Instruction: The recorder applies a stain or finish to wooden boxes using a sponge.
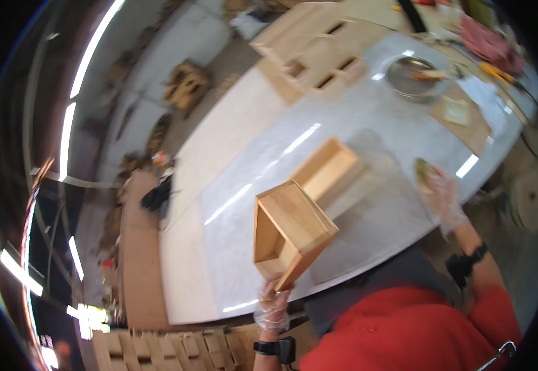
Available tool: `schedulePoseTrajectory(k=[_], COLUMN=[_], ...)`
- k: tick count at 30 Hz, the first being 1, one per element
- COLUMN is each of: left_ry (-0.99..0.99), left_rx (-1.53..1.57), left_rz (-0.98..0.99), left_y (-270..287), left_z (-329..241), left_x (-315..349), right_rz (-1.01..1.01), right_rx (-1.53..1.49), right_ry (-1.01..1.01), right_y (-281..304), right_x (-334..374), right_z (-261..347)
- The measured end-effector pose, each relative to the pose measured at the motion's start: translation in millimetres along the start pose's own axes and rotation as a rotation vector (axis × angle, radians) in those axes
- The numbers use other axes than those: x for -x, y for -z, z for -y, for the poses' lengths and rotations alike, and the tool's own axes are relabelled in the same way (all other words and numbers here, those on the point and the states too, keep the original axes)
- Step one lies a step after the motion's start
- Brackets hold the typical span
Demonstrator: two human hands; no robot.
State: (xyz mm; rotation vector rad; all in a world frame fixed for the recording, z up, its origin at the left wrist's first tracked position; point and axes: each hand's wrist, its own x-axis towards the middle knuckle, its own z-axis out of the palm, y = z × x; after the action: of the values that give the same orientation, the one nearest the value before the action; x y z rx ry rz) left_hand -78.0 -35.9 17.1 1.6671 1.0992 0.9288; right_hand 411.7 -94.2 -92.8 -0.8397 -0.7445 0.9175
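My left hand (273,304) is pinching the lower corner of the box (290,232) — gloved fingers closed on its edge, thumb on one side and the rest behind. My right hand (440,193), also in a thin clear glove, is hovering out over the right edge of the table (232,148), curled shut around a small greenish pad (423,170); I cannot tell exactly what the pad is, since it is blurred.

The box is an open wooden one, and I am holding it up off the table, tilted on a corner, with its open face turned to my left so the inside is showing. A single corner pinch is a weak hold for something this bulky, so I judge I should be keeping the wrist firm and the box close over the table, turning it slowly so the pad can meet a flat face squarely rather than skating off an edge.

Just beyond the box, a second wooden box (329,168) is lying flat on the pale tabletop, apart from the one I am holding. Farther off, a round metal bowl (412,77) is sitting near the far right end, with a larger wooden frame (315,46) with slots beside it. More wooden pieces (157,349) are stacked below the near edge, at my left.
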Motion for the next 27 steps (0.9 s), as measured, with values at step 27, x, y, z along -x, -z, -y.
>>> schedulePoseTrajectory(k=[27], left_ry=[0.647], left_rx=[-0.264], left_rz=[-1.593], left_y=[47.1], left_z=[6.5], left_x=[313.2], right_rz=[0.014], right_rx=[0.911], right_ry=[-0.072], right_y=[20.3], right_x=[-63.3], right_z=[-43.4])
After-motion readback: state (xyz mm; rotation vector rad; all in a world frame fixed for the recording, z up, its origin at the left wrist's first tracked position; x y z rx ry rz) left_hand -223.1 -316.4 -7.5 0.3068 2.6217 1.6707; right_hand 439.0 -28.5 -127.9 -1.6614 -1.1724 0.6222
